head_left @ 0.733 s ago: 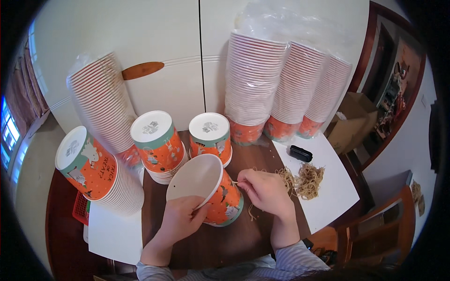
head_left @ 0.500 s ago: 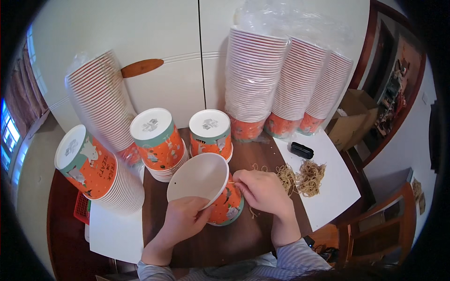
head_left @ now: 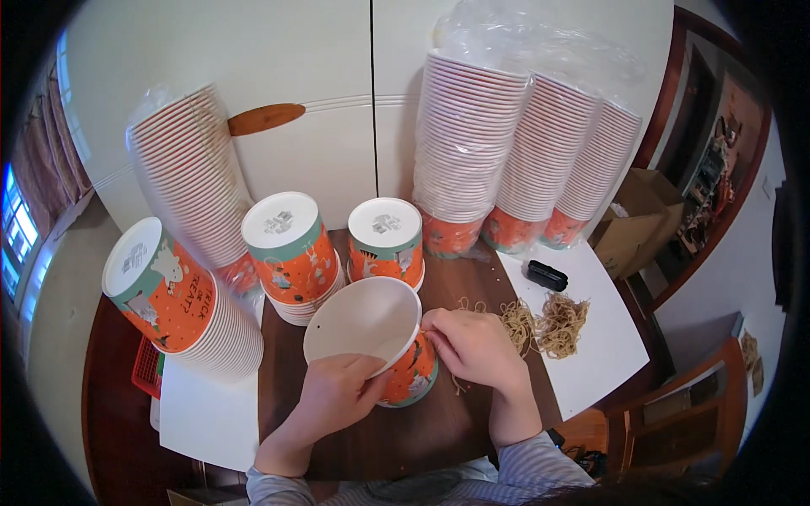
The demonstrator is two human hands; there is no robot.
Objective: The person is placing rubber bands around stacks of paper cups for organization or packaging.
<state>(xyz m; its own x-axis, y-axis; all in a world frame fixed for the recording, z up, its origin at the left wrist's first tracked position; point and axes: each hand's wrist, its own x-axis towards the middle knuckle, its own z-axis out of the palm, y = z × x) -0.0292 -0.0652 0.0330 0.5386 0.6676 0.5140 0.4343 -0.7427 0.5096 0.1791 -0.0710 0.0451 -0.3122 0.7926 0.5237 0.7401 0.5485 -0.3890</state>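
A paper bucket (head_left: 412, 371), white inside with an orange and green Halloween print, stands tilted with its mouth toward me. My left hand (head_left: 342, 388) grips its near rim, thumb on the outside and fingers over the edge. A dark hole shows in the left part of the inner wall. At the right rim my right hand (head_left: 472, 344) pinches a thin tan cord, its fingertips touching the bucket's side. The cord's end at the bucket is mostly hidden by the fingers. Beside that hand lies a loose tangle of tan cords (head_left: 516, 325).
Another cord pile (head_left: 563, 327) and a black case (head_left: 547, 275) lie on white board at right. Upside-down bucket stacks (head_left: 291, 261), (head_left: 386, 253) and a leaning stack (head_left: 181, 295) stand left and behind. Tall plastic-wrapped stacks (head_left: 464, 143) rise at the back. A chair (head_left: 683, 422) is at right.
My right fingertips have come closer against the bucket's rim, and the short cord length visible between them and the wall is now mostly covered. The view has shifted slightly.
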